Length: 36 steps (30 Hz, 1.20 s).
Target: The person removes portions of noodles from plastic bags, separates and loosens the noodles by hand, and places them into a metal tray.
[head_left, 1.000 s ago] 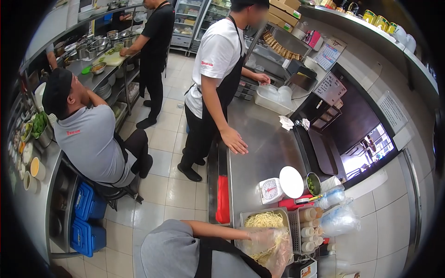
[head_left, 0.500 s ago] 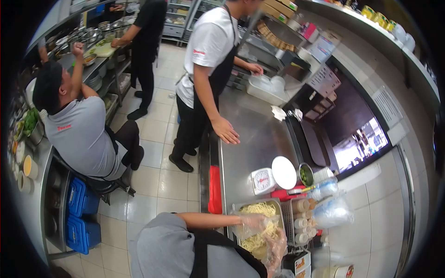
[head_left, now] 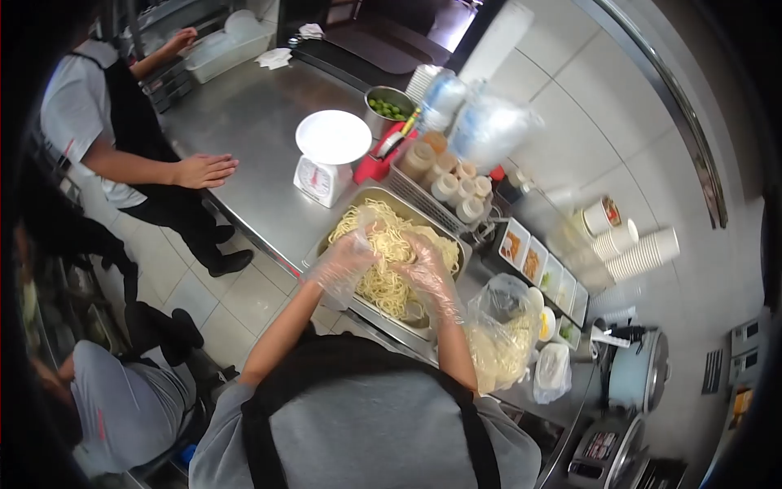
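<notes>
A rectangular metal tray [head_left: 371,194] of pale noodles [head_left: 383,285] lies on the steel counter in front of me. Both my hands wear clear plastic gloves and are in the noodles. My left hand [head_left: 346,262] is at the left part of the tray, its fingers curled round noodles. On the right, my right hand [head_left: 428,273] is closed round noodles too, close to the left one. A white scale [head_left: 322,181] with a round white plate [head_left: 332,137] on top stands just behind the tray.
A basket of bottles [head_left: 432,196] and a pot of green pieces [head_left: 389,107] stand behind the tray. To the right are a bag of noodles [head_left: 501,346], topping containers [head_left: 533,262] and paper cups [head_left: 643,253]. A co-worker's hand [head_left: 205,171] rests at the counter's left edge.
The view has swung to the right and down, so the tray now sits at its centre. Both gloved hands are still in the noodles, now nearer each other.
</notes>
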Tool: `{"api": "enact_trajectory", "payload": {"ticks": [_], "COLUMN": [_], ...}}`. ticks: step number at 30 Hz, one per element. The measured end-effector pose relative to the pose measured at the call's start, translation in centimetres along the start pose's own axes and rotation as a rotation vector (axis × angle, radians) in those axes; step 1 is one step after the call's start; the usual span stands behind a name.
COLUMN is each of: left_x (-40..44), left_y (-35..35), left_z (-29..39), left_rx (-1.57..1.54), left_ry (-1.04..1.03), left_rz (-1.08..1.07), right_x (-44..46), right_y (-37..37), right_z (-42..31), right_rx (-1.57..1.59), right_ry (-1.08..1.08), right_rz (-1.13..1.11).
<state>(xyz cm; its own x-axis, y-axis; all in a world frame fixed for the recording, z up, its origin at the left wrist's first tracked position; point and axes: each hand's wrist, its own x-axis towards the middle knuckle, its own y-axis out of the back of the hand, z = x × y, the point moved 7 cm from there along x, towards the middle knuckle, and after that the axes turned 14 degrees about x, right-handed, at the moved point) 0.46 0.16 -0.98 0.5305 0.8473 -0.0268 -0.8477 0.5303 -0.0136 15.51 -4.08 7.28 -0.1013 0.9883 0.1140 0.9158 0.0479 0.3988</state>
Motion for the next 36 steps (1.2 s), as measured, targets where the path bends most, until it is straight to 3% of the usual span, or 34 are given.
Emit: {"api": "enact_trajectory", "payload": {"ticks": [3, 6, 15, 18, 19, 22, 25, 28, 31, 34, 36], "left_x": [-0.2, -0.4, 1.7, 1.2, 0.6, 1.0, 0.6, -0.1, -0.4, 0.1, 0.5], "left_y": [-0.3, -0.7, -1.6, -1.6, -1.3, -0.5, -0.8, -2.4, -3.2, -2.4, -2.2], "left_z": [0.0, -0.4, -2.7, 0.6, 1.7, 1.9, 1.4, 2.8, 3.5, 0.7, -0.5], "left_rx": [-0.103, -0.008, 0.171, 0.122, 0.179, 0.142, 0.040, 0.036, 0.129, 0.105, 0.200], "left_ry": [0.024, 0.077, 0.047, -0.048, 0.024, -0.136, 0.009, 0.028, -0.096, 0.073, 0.093], "left_rz": [-0.049, -0.133, 0.011, 0.069, 0.039, 0.196, 0.046, -0.058, 0.016, 0.090, 0.164], "right_x": [-0.9, -1.6, -0.3, 0.2, 0.2, -0.9, -2.1, -1.9, -2.4, -2.3, -2.6], "right_y": [0.3, 0.5, 1.3, 1.4, 1.4, 1.4, 0.8, 1.0, 1.5, 1.5, 1.3], "right_z": [-0.3, -1.7, 2.0, 2.6, 2.4, -0.3, 0.9, 1.9, -0.4, 0.0, 0.7], "right_rx": [-0.026, -0.049, -0.225, -0.126, -0.087, 0.093, 0.470, 0.553, 0.533, 0.593, 0.568], "right_ry": [-0.019, 0.008, 0.126, 0.130, 0.052, -0.025, -0.025, -0.092, -0.038, 0.053, -0.007], "right_rz": [0.023, 0.055, -0.086, -0.034, -0.018, 0.084, 0.148, 0.151, 0.233, 0.221, 0.192]}}
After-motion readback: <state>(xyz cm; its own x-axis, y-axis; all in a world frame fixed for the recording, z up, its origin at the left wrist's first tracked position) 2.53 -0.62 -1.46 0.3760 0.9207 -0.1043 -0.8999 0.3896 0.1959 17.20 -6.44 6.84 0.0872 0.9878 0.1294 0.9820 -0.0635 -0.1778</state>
